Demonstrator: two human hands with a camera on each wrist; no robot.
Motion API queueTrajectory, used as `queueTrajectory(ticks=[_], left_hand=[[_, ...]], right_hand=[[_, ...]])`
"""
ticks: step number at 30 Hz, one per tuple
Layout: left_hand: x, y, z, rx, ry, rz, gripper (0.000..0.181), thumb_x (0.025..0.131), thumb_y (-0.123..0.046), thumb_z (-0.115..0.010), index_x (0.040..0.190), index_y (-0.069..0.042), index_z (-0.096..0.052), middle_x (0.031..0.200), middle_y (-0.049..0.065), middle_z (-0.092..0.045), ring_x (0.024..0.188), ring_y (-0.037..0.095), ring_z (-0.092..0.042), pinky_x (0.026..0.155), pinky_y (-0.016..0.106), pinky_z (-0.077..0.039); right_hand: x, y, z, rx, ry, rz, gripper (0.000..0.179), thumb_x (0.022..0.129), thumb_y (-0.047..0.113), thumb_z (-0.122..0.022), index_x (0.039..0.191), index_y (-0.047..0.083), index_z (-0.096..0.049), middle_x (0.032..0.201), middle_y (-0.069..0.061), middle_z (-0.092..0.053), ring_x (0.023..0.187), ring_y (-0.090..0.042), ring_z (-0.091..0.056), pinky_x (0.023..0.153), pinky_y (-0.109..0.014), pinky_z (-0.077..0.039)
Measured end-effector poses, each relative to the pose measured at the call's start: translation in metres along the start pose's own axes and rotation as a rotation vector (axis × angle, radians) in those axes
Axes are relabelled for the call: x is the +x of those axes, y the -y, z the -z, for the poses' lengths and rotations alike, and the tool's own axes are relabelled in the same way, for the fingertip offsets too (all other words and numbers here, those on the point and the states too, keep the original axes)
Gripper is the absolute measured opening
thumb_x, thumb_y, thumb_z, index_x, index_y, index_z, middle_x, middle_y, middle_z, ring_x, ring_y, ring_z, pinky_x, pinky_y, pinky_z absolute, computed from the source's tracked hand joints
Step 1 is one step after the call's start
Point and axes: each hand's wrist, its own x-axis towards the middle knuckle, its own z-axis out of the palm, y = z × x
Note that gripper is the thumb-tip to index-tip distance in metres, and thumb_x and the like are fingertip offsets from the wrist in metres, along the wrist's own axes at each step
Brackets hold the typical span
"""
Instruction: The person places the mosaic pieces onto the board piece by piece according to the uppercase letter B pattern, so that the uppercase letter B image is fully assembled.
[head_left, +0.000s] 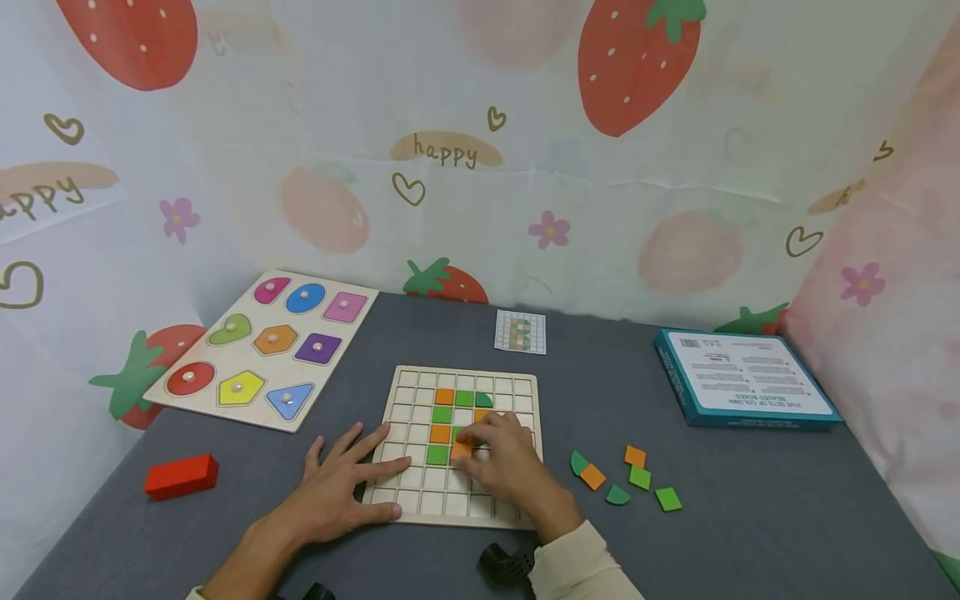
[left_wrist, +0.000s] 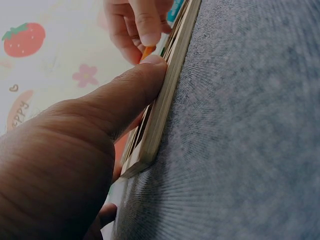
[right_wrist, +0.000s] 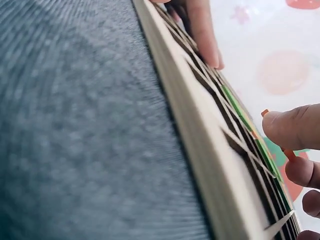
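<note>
A wooden grid board [head_left: 431,503] lies on the dark cloth, with orange and green square tiles and a dark green rounded piece [head_left: 483,400] set in its cells. My right hand [head_left: 510,462] pinches an orange square tile [head_left: 461,451] between thumb and fingertips, close over the grid; the right wrist view shows this orange tile [right_wrist: 289,155] tilted above the board. Spread over the board's left side, my left hand [head_left: 341,487] rests with fingers extended, its thumb [left_wrist: 145,75] on the near edge. The right hand covers some cells.
Right of the board lie loose orange tiles [head_left: 592,477], green squares [head_left: 668,499] and dark green rounded pieces [head_left: 618,496]. A pattern card [head_left: 520,333] lies behind it. Around these are a knobbed shape puzzle [head_left: 247,354], a red block [head_left: 181,477] and a teal box [head_left: 750,379].
</note>
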Motion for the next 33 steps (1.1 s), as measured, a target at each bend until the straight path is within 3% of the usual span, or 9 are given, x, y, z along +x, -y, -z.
queueTrajectory(ticks=[15,33], left_hand=[[-0.001,-0.001,0.002,0.002,-0.006,-0.005,0.063,0.080,-0.062,-0.067,0.134,-0.030,-0.061,0.154,0.008,-0.030,0.139,0.045,-0.016,0.097,0.073,0.003],[-0.001,-0.002,0.001,-0.008,-0.006,-0.001,0.063,0.079,-0.061,-0.068,0.134,-0.030,-0.061,0.154,0.007,-0.031,0.139,0.046,-0.016,0.097,0.073,0.004]], right_hand=[[-0.001,0.000,-0.002,-0.024,0.044,-0.042,0.025,0.083,0.024,-0.077,0.107,0.019,-0.074,0.093,0.005,-0.056,0.084,-0.014,-0.043,0.076,-0.040,-0.035],[-0.012,0.004,0.040,0.060,-0.093,0.078,0.026,0.081,0.012,-0.079,0.106,0.009,-0.072,0.094,-0.003,-0.059,0.088,-0.020,-0.046,0.080,-0.050,-0.035]])
